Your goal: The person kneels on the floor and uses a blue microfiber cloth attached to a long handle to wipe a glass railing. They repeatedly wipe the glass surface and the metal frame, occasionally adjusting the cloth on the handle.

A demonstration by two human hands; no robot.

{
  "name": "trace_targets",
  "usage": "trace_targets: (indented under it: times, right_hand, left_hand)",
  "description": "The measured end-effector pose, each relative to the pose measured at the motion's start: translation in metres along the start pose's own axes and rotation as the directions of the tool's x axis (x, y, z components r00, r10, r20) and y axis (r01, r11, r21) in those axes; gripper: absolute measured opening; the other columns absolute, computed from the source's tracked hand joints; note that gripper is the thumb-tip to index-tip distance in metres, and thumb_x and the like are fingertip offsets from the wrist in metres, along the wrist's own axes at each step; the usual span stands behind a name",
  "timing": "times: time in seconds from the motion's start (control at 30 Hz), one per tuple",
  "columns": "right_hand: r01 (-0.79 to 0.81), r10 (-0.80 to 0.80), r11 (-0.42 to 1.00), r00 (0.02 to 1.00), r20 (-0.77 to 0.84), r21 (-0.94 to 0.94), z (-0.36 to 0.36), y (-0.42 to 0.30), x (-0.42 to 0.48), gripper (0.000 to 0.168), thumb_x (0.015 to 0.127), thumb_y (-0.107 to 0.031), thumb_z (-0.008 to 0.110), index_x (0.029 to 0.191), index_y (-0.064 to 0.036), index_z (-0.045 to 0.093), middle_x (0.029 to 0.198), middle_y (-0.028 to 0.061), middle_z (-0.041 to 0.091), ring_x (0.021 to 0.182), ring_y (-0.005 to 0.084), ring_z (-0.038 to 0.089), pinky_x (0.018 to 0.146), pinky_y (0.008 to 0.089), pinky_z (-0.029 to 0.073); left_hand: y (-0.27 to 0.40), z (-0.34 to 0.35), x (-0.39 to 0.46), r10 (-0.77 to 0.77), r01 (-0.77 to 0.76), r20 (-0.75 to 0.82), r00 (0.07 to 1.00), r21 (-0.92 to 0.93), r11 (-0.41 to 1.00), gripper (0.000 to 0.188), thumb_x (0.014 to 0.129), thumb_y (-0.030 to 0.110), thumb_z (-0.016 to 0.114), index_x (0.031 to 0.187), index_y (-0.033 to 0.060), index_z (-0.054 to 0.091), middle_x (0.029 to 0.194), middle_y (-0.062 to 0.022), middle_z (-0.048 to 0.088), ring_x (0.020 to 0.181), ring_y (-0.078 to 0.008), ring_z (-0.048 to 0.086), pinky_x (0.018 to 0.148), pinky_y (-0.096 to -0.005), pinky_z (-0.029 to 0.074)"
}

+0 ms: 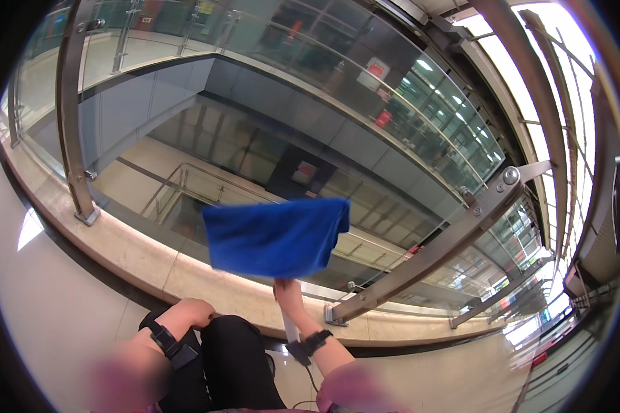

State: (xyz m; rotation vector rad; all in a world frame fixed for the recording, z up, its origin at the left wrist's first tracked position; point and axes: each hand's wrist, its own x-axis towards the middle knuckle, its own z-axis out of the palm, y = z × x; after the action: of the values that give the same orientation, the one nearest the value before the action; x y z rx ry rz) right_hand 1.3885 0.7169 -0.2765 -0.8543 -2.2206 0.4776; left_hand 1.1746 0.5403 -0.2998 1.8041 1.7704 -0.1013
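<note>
A blue cloth (pixel 279 237) is spread out in front of me, against the glass panel of a railing, its right edge folded over. My right hand (pixel 288 294) is at the cloth's lower edge, and its fingers are mostly hidden behind the fabric, so whether they grip it or press it flat cannot be told. My left hand (pixel 199 311) rests by my knee, over the dark trousers, with its fingers curled down and largely out of sight. Both wrists wear a black strap with a small device.
Steel railing posts (pixel 75 118) stand to the left, with another post (pixel 423 253) at the right. A beige stone ledge (pixel 150 258) runs along the foot of the glass. Beyond lie an open atrium and lower floor. A cable (pixel 312 379) hangs beside my right forearm.
</note>
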Motion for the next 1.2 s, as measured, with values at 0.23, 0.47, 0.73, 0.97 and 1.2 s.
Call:
trace_targets:
  times: [0.23,0.47,0.73,0.97,1.2]
  right_hand:
    - [-0.051,0.051,0.999,0.981,-0.188,0.001,-0.113,-0.011,0.007,0.022,0.086,-0.022,0.061,0.080,-0.003,0.049,0.062,0.0195,0.057,0.058,0.0389,0.058,0.049,0.0425,0.042]
    - [-0.009,0.129,0.954,0.915,-0.383,0.300,-0.270,-0.081,0.133,0.030,0.093,-0.029,0.051,0.082,-0.001,0.051,0.048,0.0040,0.050,0.037,0.0117,0.049,0.035,0.0262,0.035]
    - [-0.059,0.261,0.822,0.923,-0.283,0.567,-0.234,-0.058,0.122,0.039,0.093,-0.044,0.046,0.087,-0.006,0.045,0.051,0.0030,0.047,0.036,0.0112,0.046,0.035,0.0238,0.037]
    - [-0.401,0.551,0.709,0.828,-0.101,0.580,-0.126,0.001,-0.032,0.031,0.094,-0.035,0.048,0.083,-0.006,0.047,0.047,0.0034,0.047,0.035,0.0110,0.046,0.034,0.0245,0.034]
    - [-0.221,0.433,0.784,0.865,-0.256,0.580,-0.199,-0.018,0.047,0.032,0.095,-0.034,0.047,0.081,-0.005,0.047,0.049,0.0034,0.047,0.035,0.0105,0.045,0.033,0.0240,0.035]
  left_hand:
    - [-0.003,-0.008,-0.002,0.014,-0.015,0.053,0.998,0.022,1.000,0.031,0.074,0.032,0.057,0.099,0.0188,0.069,0.100,-0.0108,0.066,0.095,-0.0290,0.061,0.081,-0.0393,0.049]
    - [-0.002,-0.011,-0.004,0.029,-0.031,0.055,0.998,0.025,0.999,0.031,0.071,0.027,0.058,0.098,0.0173,0.068,0.094,-0.0116,0.066,0.089,-0.0300,0.062,0.077,-0.0398,0.049]
    - [0.001,-0.017,-0.014,0.003,-0.003,0.053,0.999,0.008,1.000,0.030,0.069,0.024,0.059,0.097,0.0155,0.067,0.092,-0.0104,0.067,0.087,-0.0298,0.062,0.076,-0.0395,0.049]
    - [0.014,-0.017,-0.009,-0.009,0.007,0.043,0.999,0.050,0.999,0.029,0.072,0.025,0.058,0.098,0.0171,0.068,0.097,-0.0102,0.066,0.093,-0.0286,0.061,0.081,-0.0397,0.049]
    - [0.005,-0.013,-0.011,-0.036,0.030,0.064,0.997,0.092,0.995,0.028,0.073,0.021,0.055,0.098,0.0171,0.068,0.097,-0.0096,0.066,0.094,-0.0282,0.061,0.082,-0.0402,0.049]
